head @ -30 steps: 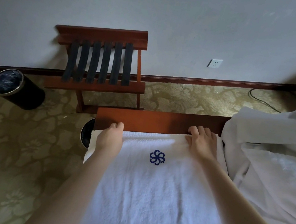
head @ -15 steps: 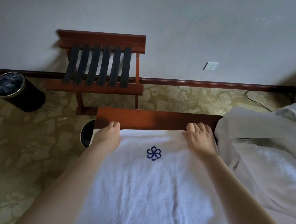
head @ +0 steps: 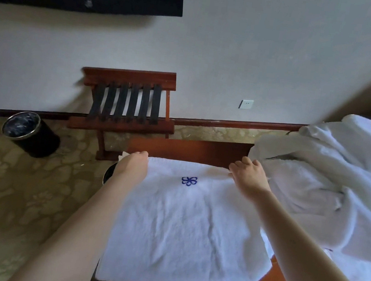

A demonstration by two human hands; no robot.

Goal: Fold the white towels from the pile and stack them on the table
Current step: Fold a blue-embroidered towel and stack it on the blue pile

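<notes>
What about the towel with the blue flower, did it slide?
No. The towel keeps the same bare strip of table beyond its far edge; only the camera tilted up.

Left hand (head: 134, 164) fingertips hidden beyond far edge of towel (head: 181, 224); bin (head: 110, 172) left of towel largely hidden; pile (head: 341, 187) right of towel cropped.
</notes>
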